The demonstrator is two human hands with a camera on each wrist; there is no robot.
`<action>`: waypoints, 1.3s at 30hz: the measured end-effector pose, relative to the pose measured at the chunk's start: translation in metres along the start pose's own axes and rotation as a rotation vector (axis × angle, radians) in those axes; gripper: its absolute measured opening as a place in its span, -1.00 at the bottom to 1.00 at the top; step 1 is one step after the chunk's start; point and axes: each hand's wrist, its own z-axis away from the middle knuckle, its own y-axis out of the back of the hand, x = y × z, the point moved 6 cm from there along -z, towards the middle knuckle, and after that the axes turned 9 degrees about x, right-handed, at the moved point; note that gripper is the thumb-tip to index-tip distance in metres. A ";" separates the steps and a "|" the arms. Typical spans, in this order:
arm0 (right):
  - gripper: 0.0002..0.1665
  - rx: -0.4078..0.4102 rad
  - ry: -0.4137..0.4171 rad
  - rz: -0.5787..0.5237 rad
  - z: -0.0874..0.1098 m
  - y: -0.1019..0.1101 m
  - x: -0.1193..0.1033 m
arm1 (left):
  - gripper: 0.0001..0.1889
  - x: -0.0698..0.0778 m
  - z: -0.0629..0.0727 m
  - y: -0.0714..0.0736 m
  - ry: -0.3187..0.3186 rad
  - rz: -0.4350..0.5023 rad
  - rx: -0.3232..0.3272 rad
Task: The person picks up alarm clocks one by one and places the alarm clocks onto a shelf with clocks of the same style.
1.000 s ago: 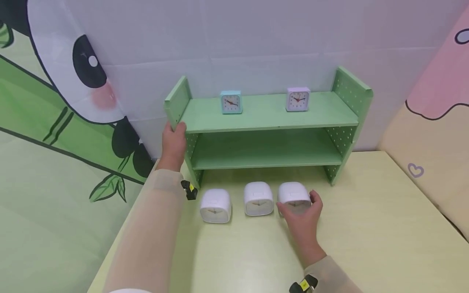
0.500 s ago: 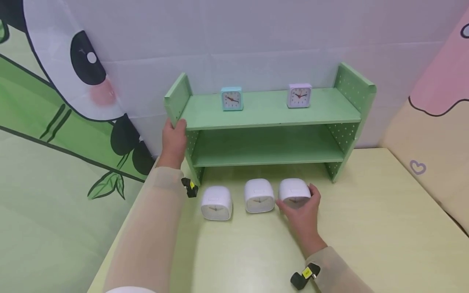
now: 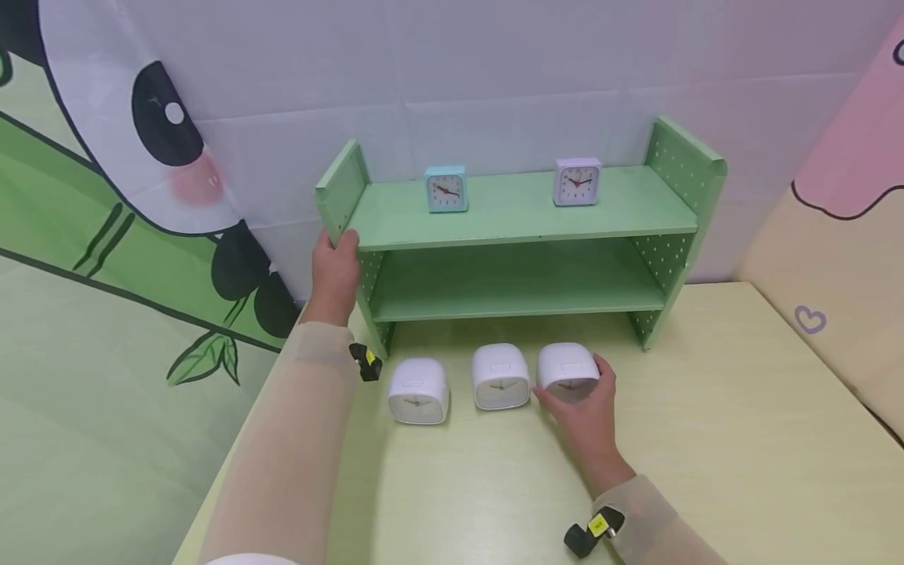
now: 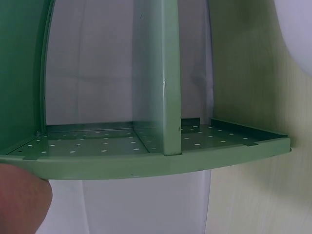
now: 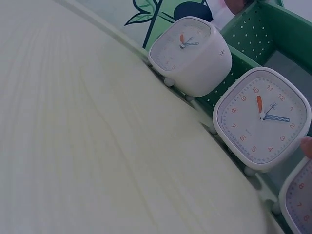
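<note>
My left hand grips the left side panel of a green two-tier shelf. In the left wrist view, part of that hand lies against the panel's edge. Below the shelf, three rounded white clocks stand in a row on the table. With thumb and fingers at its two sides, my right hand holds the rightmost white clock. Beside it are the middle white clock and the left white clock. Only an edge of the held clock enters the right wrist view.
On the shelf's upper board stand a small light-blue clock and a small lilac clock. The pale wooden table extends to the right and front. A printed cloth hangs behind the shelf.
The head view has shifted slightly, moving the scene a little upward. Both hands keep their hold on the shelf panel and the rightmost white clock.
</note>
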 end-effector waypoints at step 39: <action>0.38 -0.009 0.055 -0.080 0.004 0.007 -0.026 | -0.44 0.003 0.002 -0.002 0.036 -0.042 0.001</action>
